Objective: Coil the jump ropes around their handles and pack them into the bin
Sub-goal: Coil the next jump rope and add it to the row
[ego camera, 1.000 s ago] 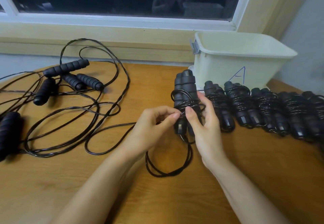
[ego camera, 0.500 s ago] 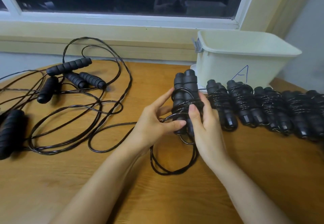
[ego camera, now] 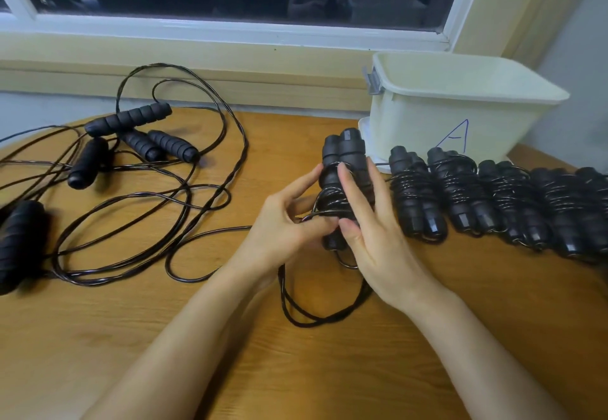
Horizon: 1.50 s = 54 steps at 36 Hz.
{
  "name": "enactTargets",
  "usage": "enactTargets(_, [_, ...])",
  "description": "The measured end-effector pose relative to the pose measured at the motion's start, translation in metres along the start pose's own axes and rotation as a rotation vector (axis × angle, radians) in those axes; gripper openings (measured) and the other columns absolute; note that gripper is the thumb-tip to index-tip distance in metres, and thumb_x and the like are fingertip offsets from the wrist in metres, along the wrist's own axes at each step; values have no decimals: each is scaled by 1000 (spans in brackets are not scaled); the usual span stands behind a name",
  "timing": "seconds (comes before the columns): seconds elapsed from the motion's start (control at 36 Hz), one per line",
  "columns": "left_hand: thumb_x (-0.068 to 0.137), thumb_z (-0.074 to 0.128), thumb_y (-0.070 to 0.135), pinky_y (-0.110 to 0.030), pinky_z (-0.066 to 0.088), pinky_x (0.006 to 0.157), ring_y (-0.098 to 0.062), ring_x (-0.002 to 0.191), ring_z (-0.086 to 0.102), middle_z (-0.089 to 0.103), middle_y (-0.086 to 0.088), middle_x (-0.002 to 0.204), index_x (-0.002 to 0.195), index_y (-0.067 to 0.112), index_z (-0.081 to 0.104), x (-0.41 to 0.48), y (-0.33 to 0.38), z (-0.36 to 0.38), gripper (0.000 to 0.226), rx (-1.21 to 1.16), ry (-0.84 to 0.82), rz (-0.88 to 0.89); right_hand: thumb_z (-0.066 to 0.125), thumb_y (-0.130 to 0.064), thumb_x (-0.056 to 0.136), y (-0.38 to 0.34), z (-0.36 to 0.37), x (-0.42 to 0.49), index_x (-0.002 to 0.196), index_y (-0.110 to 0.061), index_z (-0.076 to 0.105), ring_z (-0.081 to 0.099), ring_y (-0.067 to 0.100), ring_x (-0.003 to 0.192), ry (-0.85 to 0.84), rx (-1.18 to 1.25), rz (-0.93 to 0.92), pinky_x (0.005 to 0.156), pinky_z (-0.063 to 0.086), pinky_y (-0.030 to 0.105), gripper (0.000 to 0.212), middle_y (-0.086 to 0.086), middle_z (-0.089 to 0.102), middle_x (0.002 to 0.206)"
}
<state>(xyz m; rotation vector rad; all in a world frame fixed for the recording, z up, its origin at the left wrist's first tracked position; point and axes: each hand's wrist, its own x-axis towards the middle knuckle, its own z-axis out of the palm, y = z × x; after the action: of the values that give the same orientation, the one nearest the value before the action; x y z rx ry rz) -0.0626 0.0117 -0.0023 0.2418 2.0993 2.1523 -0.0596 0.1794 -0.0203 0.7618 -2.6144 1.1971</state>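
Observation:
A pair of black jump-rope handles (ego camera: 345,153) stands bundled at the table's middle, with black cord wound round its lower half. My right hand (ego camera: 368,222) grips the bundle from the right, thumb across the front. My left hand (ego camera: 289,222) pinches the cord against the bundle's left side. A loose double loop of that cord (ego camera: 316,314) hangs down onto the table below my hands. Several coiled rope bundles (ego camera: 467,195) lie in a row to the right. The cream bin (ego camera: 427,123), marked with a blue A, stands behind them.
Uncoiled ropes (ego camera: 138,209) with loose black foam handles (ego camera: 128,120) sprawl over the left half of the wooden table (ego camera: 296,380). A window sill and wall run along the back edge. The bin sits near the table's right rear corner.
My left hand has carried the cord up and round the handles, then back to the bundle's left side. The hanging loop has grown slightly shorter. My right hand keeps its hold.

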Motion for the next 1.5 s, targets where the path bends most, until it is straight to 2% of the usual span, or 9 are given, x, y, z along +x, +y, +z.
enactTargets(0.08, [90,63,19,-36,56,74,-27,91,70,71,-13,112,145,35,45,0,2,1,59,-88,6,-58,35,-64,87,0,-8,-2,143,-64,-1,-14,-14,142,-42,-98,-15,105,4,-2,67,-17,-21,161])
enactTargets(0.22, [101,49,11,-30,58,67,-22,83,70,72,-15,107,147,33,42,-1,2,0,52,-30,9,-47,41,-85,66,-12,-16,-2,147,-57,-13,11,21,149,-128,-356,40,106,40,42,102,-12,-28,159])
enactTargets(0.36, [90,62,15,-29,58,68,-19,94,73,72,-4,113,149,31,37,-2,2,2,66,-23,-29,-52,49,-67,70,-9,-17,-3,145,-58,-14,16,12,147,-174,-240,67,110,35,30,98,-20,-34,155])
enactTargets(0.53, [70,79,4,-34,60,81,-19,100,72,64,-5,130,151,30,32,-1,2,-2,97,72,-62,-26,73,-44,83,2,-13,-4,138,-65,-13,-27,-34,116,-187,-120,43,102,1,8,104,-27,-31,152])
enactTargets(0.67, [83,69,-6,-27,58,79,-20,102,71,66,-3,125,152,26,28,0,1,-4,87,112,-82,3,81,-51,68,1,-16,-3,139,-63,-13,-28,-39,108,-223,-66,88,105,7,21,118,-31,-32,150])
enactTargets(0.81, [89,64,-2,-23,56,84,-23,106,69,65,1,125,153,25,18,-1,3,-7,84,243,-145,58,86,-47,67,-3,-12,-5,140,-63,-16,-12,-21,117,-201,-165,89,103,16,22,127,-28,-34,149])
enactTargets(0.97, [89,63,-3,-22,55,85,-19,109,68,65,1,123,155,19,15,-2,6,-13,85,244,-190,76,77,-52,74,-5,-7,-4,156,-39,5,12,23,146,36,-411,-64,101,40,30,109,3,-17,163])
enactTargets(1.28, [92,59,-6,-20,53,88,-17,110,66,53,8,134,155,17,14,-2,5,-14,81,340,-208,112,64,-51,79,-5,-6,-6,155,-28,28,41,32,138,70,-440,-141,83,59,36,87,14,-1,165])
enactTargets(1.5, [82,63,-18,-22,54,75,-5,89,68,48,6,142,156,27,9,-1,4,-6,102,247,-199,62,76,-35,78,5,1,-4,134,-22,44,29,34,141,89,-417,-128,104,41,37,66,17,-4,164])
